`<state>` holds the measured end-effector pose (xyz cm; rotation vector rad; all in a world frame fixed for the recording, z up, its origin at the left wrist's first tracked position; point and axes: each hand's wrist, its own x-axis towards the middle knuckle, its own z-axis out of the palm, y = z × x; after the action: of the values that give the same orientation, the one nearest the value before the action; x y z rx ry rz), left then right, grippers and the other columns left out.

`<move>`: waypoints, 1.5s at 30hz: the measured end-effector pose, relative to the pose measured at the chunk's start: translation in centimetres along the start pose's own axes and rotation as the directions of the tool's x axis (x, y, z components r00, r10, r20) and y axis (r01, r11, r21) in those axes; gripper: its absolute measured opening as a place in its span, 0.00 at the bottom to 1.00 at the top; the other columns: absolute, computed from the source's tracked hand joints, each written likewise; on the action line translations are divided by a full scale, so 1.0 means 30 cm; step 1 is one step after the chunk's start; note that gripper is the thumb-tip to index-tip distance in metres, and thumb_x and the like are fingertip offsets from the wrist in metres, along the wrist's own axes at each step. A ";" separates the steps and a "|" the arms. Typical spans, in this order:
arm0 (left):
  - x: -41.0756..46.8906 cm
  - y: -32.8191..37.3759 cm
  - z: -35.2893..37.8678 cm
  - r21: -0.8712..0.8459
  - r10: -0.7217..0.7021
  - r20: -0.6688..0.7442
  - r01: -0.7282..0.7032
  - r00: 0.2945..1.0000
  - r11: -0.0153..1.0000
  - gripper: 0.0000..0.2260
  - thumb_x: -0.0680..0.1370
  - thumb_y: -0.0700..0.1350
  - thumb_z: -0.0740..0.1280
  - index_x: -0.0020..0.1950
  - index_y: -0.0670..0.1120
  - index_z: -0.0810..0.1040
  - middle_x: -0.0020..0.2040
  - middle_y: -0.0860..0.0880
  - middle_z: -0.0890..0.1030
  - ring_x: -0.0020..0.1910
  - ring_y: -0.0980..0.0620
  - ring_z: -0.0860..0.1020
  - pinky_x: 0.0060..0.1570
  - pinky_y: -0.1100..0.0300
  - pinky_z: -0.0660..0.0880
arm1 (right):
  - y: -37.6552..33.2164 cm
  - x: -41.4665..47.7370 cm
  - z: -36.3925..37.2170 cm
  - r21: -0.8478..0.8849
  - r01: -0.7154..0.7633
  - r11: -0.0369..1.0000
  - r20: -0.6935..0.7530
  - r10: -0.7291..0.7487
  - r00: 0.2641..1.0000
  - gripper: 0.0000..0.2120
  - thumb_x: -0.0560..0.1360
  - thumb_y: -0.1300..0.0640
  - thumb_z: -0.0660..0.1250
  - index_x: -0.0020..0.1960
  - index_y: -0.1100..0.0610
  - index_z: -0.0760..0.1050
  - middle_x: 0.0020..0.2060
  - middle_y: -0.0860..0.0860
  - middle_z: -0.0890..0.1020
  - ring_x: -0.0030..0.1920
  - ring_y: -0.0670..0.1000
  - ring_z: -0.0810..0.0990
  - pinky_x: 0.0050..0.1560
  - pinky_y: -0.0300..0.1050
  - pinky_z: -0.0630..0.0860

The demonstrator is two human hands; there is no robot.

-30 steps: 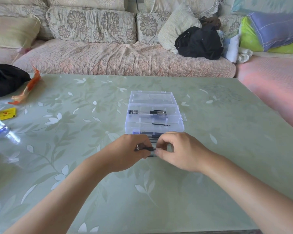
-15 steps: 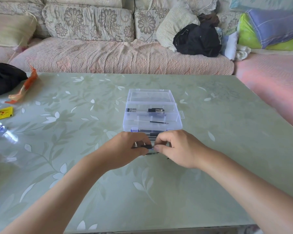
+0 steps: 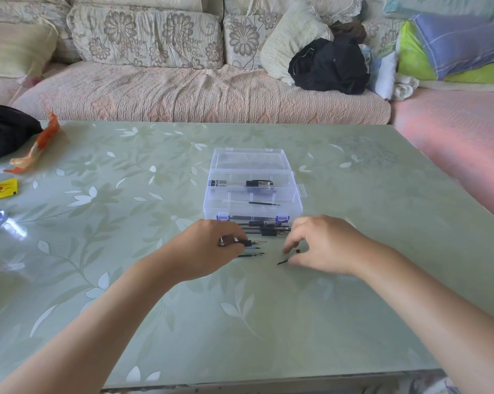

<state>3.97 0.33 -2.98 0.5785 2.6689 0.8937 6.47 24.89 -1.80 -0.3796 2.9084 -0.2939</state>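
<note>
my left hand (image 3: 207, 248) grips open pen (image 3: 254, 243) | right hand (image 3: 325, 245) pinches small black part (image 3: 282, 262) | box (image 3: 295, 194) holds one stored pen (image 3: 241, 182) | loose pens (image 3: 268, 229) not yet done

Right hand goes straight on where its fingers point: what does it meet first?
Probably the tip of the pen that the left hand grips, which points back at the right hand, pinching a small black part. A thin refill lies on the table just below that line; depth is unclear.
</note>
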 end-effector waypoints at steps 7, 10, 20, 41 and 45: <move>-0.001 0.001 -0.003 -0.025 -0.001 0.022 0.002 1.000 1.000 0.05 0.78 0.49 0.66 0.48 0.57 0.81 0.38 0.59 0.82 0.30 0.64 0.73 0.31 0.74 0.67 | -0.035 -0.003 -0.014 0.091 0.036 0.995 -0.132 -0.023 0.991 0.04 0.72 0.47 0.70 0.46 0.43 0.77 0.43 0.36 0.80 0.38 0.33 0.73 0.35 0.28 0.62; 0.003 -0.003 -0.006 -0.021 -0.004 0.016 0.004 1.000 1.000 0.05 0.78 0.50 0.66 0.50 0.57 0.81 0.38 0.59 0.82 0.31 0.64 0.74 0.32 0.73 0.67 | -0.056 -0.002 -0.017 0.209 0.043 0.977 -0.169 -0.007 0.986 0.04 0.70 0.49 0.72 0.44 0.44 0.78 0.36 0.37 0.79 0.37 0.32 0.73 0.32 0.29 0.64; -0.002 0.005 -0.012 -0.023 0.004 0.009 -0.004 1.000 1.000 0.04 0.77 0.51 0.67 0.48 0.60 0.80 0.39 0.59 0.81 0.31 0.64 0.73 0.30 0.74 0.65 | -0.093 -0.003 -0.014 0.353 0.059 0.934 -0.187 0.008 0.982 0.04 0.71 0.52 0.73 0.43 0.45 0.79 0.30 0.27 0.75 0.34 0.32 0.74 0.32 0.29 0.65; -0.030 0.025 -0.028 -0.095 0.055 -0.047 -0.059 0.997 0.994 0.06 0.77 0.43 0.67 0.48 0.51 0.84 0.34 0.57 0.80 0.33 0.60 0.76 0.32 0.73 0.68 | -0.110 0.012 0.057 0.261 0.271 0.927 -0.398 -0.152 0.904 0.03 0.75 0.51 0.70 0.45 0.48 0.82 0.30 0.39 0.73 0.34 0.43 0.72 0.35 0.38 0.67; -0.038 0.029 -0.027 -0.044 0.170 -0.115 -0.176 0.979 0.983 0.06 0.77 0.42 0.68 0.49 0.50 0.85 0.39 0.51 0.82 0.39 0.53 0.76 0.38 0.64 0.71 | -0.121 0.001 0.058 0.491 0.236 0.839 -0.319 -0.079 0.944 0.09 0.76 0.55 0.69 0.36 0.50 0.78 0.28 0.52 0.71 0.29 0.46 0.65 0.32 0.44 0.63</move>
<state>4.92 0.05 -1.67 0.7795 2.7140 1.0713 7.64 21.16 -2.68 -0.5187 2.8936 -1.2353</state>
